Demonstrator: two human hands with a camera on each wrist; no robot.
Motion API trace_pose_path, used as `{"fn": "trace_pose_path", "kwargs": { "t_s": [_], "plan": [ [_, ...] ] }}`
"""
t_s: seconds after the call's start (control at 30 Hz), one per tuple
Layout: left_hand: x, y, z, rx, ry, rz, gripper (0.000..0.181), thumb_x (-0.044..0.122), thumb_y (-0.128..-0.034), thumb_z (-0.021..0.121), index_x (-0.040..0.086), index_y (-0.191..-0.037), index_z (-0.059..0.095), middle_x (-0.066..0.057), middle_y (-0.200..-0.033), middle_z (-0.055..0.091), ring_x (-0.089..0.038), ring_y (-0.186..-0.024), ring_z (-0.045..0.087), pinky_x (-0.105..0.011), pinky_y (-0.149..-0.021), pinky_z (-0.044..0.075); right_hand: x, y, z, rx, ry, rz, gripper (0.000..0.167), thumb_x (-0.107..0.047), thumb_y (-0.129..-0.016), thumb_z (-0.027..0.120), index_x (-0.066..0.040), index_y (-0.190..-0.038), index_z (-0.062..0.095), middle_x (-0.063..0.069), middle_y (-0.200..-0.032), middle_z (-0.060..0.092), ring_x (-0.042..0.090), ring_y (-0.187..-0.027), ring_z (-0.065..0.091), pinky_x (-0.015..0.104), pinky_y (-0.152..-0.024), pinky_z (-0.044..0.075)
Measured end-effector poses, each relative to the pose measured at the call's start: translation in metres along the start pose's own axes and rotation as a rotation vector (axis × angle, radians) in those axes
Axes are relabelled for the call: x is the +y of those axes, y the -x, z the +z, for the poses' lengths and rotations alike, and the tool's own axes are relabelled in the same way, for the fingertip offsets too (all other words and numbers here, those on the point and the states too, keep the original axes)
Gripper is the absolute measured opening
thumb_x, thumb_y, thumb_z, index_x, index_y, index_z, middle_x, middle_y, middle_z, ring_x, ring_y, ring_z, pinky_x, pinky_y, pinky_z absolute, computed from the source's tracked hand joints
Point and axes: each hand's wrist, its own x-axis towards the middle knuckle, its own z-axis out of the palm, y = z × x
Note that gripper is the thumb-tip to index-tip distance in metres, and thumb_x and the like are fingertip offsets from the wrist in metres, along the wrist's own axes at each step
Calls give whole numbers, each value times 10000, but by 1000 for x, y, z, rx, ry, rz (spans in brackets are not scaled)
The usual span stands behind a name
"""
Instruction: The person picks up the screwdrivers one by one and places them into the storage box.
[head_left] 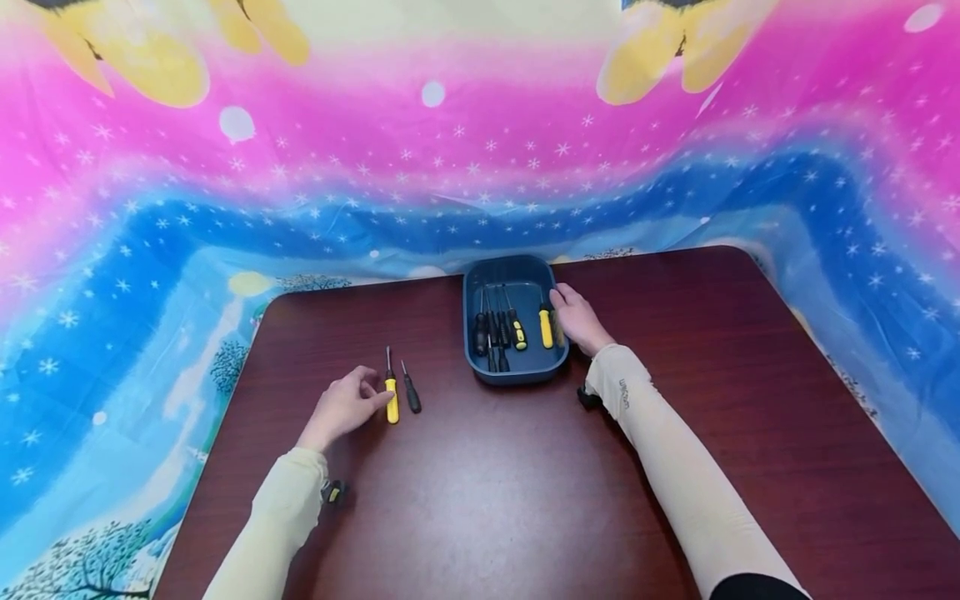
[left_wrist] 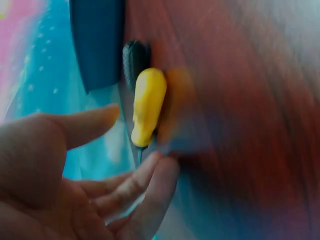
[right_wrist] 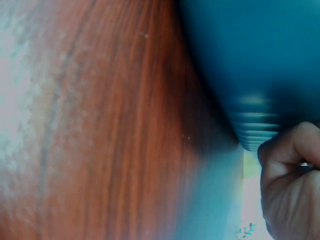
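Note:
My left hand point(head_left: 348, 406) hovers at a screwdriver with a yellow handle point(head_left: 392, 400), which lies on the table. In the left wrist view the thumb and fingers point(left_wrist: 150, 185) stand apart on either side of the yellow screwdriver point(left_wrist: 149, 102), with a gap from the thumb. A smaller black screwdriver point(head_left: 412, 393) lies just right of it. My right hand point(head_left: 579, 318) grips the right rim of a dark blue plastic bin point(head_left: 517, 377); the right wrist view has the curled hand point(right_wrist: 292, 175) against the bin's wall point(right_wrist: 260, 60).
Inside the bin lie several black-handled screwdrivers point(head_left: 491, 329), a black and yellow one point(head_left: 517, 331) and a yellow-handled one point(head_left: 546, 327). The dark red wooden table point(head_left: 480, 492) carries it all. A patterned cloth point(head_left: 465, 183) hangs behind and beside the table.

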Motion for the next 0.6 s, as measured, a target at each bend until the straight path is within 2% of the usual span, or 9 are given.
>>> {"fn": "trace_pose_path", "kwargs": {
  "t_s": [0.13, 0.3, 0.5, 0.6],
  "plan": [
    [6, -2, 12, 56, -46, -37, 545, 383, -928, 757, -12, -1272, 606, -75, -886, 713, -217, -761, 643, -433, -750, 529, 1, 0, 0, -1, 6, -1, 662, -412, -1134, 287, -58, -1668, 119, 141, -1739, 135, 341, -1608, 134, 525, -1287, 171],
    [15, -7, 20, 97, -58, -42, 383, 264, -929, 750, -26, -1144, 621, -108, -867, 714, -237, -735, 651, -434, -734, 542, 2, -1, -2, -3, 16, -4, 663, -420, -1134, 288, -65, -1669, 125, 138, -1738, 141, 340, -1606, 146, 527, -1284, 181],
    [11, -5, 13, 87, 11, -30, 297, 178, -932, 706, -41, -1122, 640, -116, -881, 758, -238, -764, 687, -435, -763, 547, 1, 0, -1, -1, 24, -6, 661, -417, -1134, 289, -61, -1668, 131, 140, -1737, 146, 341, -1608, 137, 527, -1287, 167],
    [7, -4, 9, 86, 74, -34, 280, 160, -930, 713, -29, -1124, 637, -102, -877, 753, -224, -758, 683, -392, -750, 543, 2, 0, -1, -1, 22, -6, 654, -407, -1135, 291, -59, -1667, 135, 142, -1736, 147, 344, -1607, 136, 528, -1287, 164]
  ]
}}
